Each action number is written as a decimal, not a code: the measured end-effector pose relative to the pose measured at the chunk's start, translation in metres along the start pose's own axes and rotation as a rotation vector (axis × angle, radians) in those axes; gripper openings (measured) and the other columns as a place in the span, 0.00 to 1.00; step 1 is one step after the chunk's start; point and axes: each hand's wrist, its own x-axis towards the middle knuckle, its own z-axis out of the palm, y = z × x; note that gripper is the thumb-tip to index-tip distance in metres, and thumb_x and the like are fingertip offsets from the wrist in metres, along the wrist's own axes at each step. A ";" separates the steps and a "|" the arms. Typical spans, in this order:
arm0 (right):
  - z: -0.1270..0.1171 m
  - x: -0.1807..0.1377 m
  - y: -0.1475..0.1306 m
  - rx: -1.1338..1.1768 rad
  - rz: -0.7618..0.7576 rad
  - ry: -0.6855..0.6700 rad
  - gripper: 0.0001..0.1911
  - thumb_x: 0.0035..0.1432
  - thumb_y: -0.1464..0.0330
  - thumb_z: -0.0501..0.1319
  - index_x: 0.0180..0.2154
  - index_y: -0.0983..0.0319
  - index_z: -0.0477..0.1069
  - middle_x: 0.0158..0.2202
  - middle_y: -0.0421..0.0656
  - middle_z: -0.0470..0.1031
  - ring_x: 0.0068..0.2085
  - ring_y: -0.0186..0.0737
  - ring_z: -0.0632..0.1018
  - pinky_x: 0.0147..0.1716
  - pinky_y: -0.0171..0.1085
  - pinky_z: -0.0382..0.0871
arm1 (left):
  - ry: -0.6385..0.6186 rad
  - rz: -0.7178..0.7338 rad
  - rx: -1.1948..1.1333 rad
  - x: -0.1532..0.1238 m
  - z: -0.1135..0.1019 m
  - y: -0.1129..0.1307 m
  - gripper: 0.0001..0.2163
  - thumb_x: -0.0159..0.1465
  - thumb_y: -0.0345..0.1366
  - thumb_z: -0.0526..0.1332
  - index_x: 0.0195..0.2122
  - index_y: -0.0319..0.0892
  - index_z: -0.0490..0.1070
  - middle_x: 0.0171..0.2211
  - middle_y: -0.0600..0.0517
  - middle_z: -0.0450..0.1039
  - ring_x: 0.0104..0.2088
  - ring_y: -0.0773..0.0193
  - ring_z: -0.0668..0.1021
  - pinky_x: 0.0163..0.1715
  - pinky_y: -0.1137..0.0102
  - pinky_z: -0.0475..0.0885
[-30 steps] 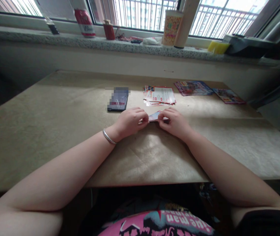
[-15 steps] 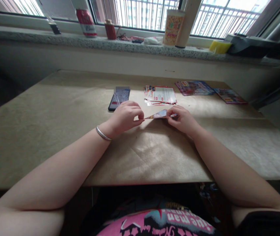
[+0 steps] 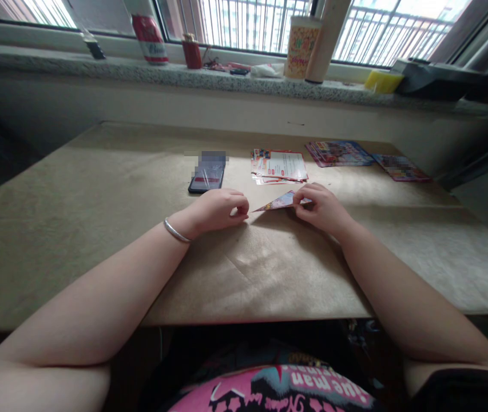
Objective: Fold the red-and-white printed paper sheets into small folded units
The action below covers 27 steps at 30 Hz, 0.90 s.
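A small colourful folded paper [image 3: 278, 202], creased into a flat pointed triangle, sits just above the brown paper-covered table [image 3: 98, 206]. My right hand [image 3: 321, 208] pinches its right end between thumb and fingers. My left hand [image 3: 220, 209], with a silver bracelet on the wrist, rests on the table with its fingers curled in. The paper's left tip points at those fingers; I cannot tell whether they touch it.
A dark phone [image 3: 206, 175] lies beyond my left hand, and a stack of red-and-white leaflets [image 3: 278, 167] beyond the paper. More coloured sheets [image 3: 338, 153] lie at the far right. The windowsill holds a red can [image 3: 150, 38], a cup [image 3: 299, 47] and a yellow sponge [image 3: 381, 82].
The paper was stretched out between both hands, then my left hand lowered onto the table and curled up beside the paper's tip. My right hand kept its pinch.
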 end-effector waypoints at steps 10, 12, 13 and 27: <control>0.012 0.002 -0.002 0.157 -0.118 -0.094 0.04 0.60 0.65 0.64 0.34 0.53 0.79 0.36 0.42 0.78 0.41 0.42 0.75 0.45 0.46 0.70 | 0.064 -0.010 -0.111 0.003 0.009 0.005 0.11 0.67 0.37 0.54 0.47 0.40 0.70 0.45 0.45 0.75 0.46 0.60 0.76 0.50 0.63 0.71; 0.016 0.002 -0.002 0.210 -0.118 -0.110 0.04 0.60 0.65 0.65 0.35 0.53 0.80 0.37 0.42 0.78 0.41 0.42 0.76 0.46 0.46 0.71 | 0.046 0.081 -0.075 0.005 0.013 0.005 0.14 0.68 0.37 0.54 0.53 0.39 0.69 0.52 0.43 0.73 0.53 0.58 0.73 0.56 0.60 0.68; 0.018 0.002 -0.001 0.241 -0.116 -0.118 0.05 0.60 0.65 0.64 0.35 0.52 0.80 0.37 0.42 0.79 0.42 0.41 0.76 0.47 0.46 0.71 | 0.031 0.115 -0.058 0.005 0.014 0.006 0.16 0.68 0.37 0.55 0.56 0.39 0.67 0.55 0.43 0.71 0.56 0.57 0.71 0.59 0.59 0.67; 0.025 0.003 0.008 0.090 -0.049 -0.149 0.05 0.60 0.68 0.62 0.32 0.56 0.76 0.42 0.42 0.81 0.47 0.43 0.77 0.54 0.49 0.68 | -0.132 -0.021 -0.034 0.006 0.017 0.007 0.33 0.66 0.48 0.59 0.68 0.39 0.52 0.61 0.39 0.64 0.61 0.51 0.66 0.62 0.58 0.60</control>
